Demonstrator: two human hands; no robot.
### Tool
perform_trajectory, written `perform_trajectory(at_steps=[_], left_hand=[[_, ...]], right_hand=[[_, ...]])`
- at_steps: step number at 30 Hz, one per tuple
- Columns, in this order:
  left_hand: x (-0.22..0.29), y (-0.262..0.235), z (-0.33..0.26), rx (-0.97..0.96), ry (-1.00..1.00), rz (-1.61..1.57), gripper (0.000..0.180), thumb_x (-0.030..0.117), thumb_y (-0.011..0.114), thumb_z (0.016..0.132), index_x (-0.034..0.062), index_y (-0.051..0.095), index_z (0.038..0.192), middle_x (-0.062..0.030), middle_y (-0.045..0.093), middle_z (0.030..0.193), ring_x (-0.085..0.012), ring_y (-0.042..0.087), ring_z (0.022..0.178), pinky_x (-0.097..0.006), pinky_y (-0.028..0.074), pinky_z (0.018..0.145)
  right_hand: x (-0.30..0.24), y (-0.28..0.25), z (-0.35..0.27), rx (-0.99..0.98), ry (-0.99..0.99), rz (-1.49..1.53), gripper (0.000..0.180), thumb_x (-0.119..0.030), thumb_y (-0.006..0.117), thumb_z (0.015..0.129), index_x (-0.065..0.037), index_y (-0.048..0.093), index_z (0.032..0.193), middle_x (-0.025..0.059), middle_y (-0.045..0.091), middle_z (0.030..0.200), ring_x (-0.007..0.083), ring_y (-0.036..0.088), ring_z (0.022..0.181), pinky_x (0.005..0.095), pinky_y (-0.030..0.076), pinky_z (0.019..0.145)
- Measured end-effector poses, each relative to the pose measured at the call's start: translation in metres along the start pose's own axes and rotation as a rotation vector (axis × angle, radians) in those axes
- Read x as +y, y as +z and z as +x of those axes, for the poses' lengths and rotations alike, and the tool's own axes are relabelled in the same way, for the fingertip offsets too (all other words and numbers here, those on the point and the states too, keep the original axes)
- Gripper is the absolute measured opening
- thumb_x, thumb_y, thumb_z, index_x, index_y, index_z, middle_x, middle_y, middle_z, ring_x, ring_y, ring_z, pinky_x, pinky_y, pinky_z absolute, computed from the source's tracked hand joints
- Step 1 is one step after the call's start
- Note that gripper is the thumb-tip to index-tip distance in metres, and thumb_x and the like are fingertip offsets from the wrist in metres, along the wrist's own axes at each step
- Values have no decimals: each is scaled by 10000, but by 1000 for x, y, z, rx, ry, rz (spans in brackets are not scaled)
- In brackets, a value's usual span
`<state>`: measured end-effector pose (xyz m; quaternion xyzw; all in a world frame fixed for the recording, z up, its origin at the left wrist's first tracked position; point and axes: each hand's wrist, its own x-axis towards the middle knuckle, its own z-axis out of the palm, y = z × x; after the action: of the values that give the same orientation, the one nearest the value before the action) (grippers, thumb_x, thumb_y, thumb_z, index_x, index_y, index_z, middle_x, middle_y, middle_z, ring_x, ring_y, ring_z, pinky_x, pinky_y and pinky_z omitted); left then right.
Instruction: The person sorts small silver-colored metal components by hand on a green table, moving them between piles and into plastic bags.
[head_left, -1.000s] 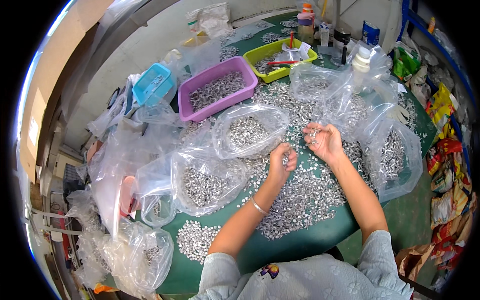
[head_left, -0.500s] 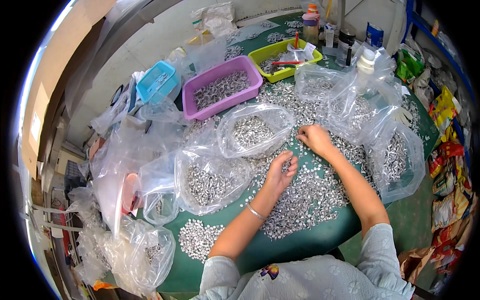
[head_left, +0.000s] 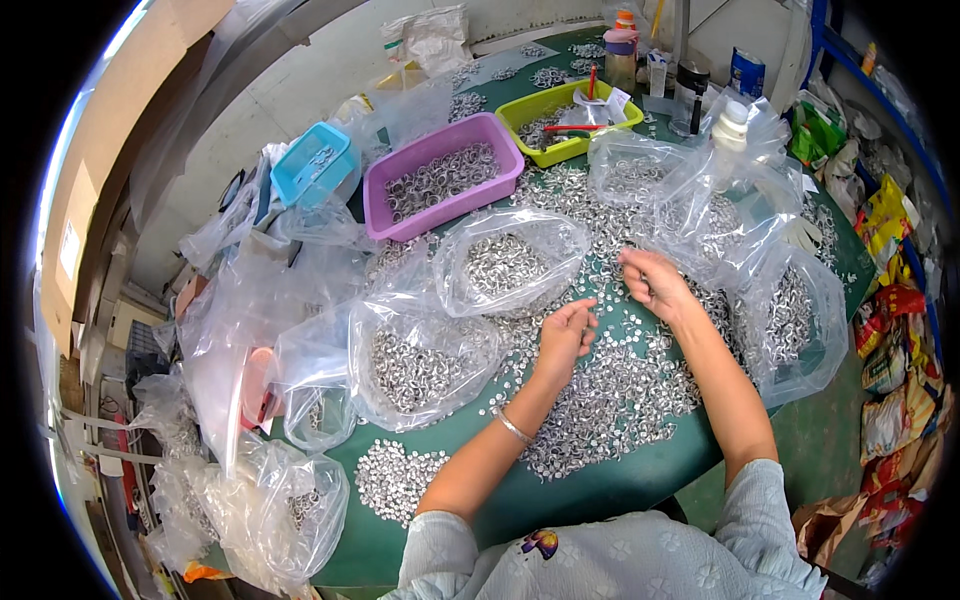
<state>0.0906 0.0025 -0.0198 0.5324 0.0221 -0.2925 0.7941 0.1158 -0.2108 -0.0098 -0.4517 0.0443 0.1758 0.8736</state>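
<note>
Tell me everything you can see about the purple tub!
The purple tub looks like plastic: a rectangle with rounded corners and no lid. It sits upright, slanted in the picture, just beyond an open clear bag. Small silvery metal pieces cover its bottom. Its right end is close to the yellow-green tray; I can't tell if they touch.

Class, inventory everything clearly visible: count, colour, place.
Small metallic pieces: uncountable, silver, across table
Table: one, green, centre
Plastic bags: several, clear, around pieces
Basin: one, purple, far side
Tray: one, lime, right of basin
Sticks: two, red, at tray
Basket: one, light blue, left of basin
Bottle: one, white, right of tray
Lidded bottle: one, pink-topped, behind tray
Packet: one, blue, far right
Packages: several, multicoloured, right edge
Bracelet: one, silver, left wrist
Sleeves: two, pale, bottom
Left hand: one, bare, centre
Right hand: one, bare, centre-right
</note>
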Motion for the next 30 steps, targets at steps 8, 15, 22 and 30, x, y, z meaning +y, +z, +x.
perform_trajectory(at_steps=[8, 15, 22, 30], left_hand=[[-5, 6, 43, 368, 733, 1434, 221, 101, 543, 835, 65, 607, 1043, -120, 622, 740, -277, 637, 659, -402, 496, 558], [1, 12, 56, 274, 620, 1738, 204, 50, 504, 799, 70, 598, 978, -143, 621, 808, -314, 645, 703, -420, 521, 588], [10, 11, 56, 116, 619, 1697, 157, 72, 492, 831, 42, 573, 962, -163, 622, 816, -336, 642, 716, -427, 519, 611], [2, 11, 48, 274, 597, 1392, 183, 149, 579, 845, 12, 547, 962, -175, 625, 724, -342, 630, 687, -444, 489, 608]], right_hand=[[6, 28, -7, 296, -203, -1607, 228, -164, 695, 716, -116, 687, 938, 143, 659, 841, 322, 619, 835, 395, 487, 769], [7, 17, -11, 235, -397, -1572, 156, -134, 623, 792, -91, 663, 937, 86, 636, 686, 240, 595, 587, 337, 482, 546], [13, 12, -18, 56, 31, 575, 183, -190, 540, 895, -24, 513, 822, 49, 508, 681, 75, 361, 451, 191, 241, 338], [14, 42, -20, 385, 75, 777, 190, -186, 523, 910, 1, 520, 885, 80, 523, 769, 121, 440, 542, 190, 311, 383]])
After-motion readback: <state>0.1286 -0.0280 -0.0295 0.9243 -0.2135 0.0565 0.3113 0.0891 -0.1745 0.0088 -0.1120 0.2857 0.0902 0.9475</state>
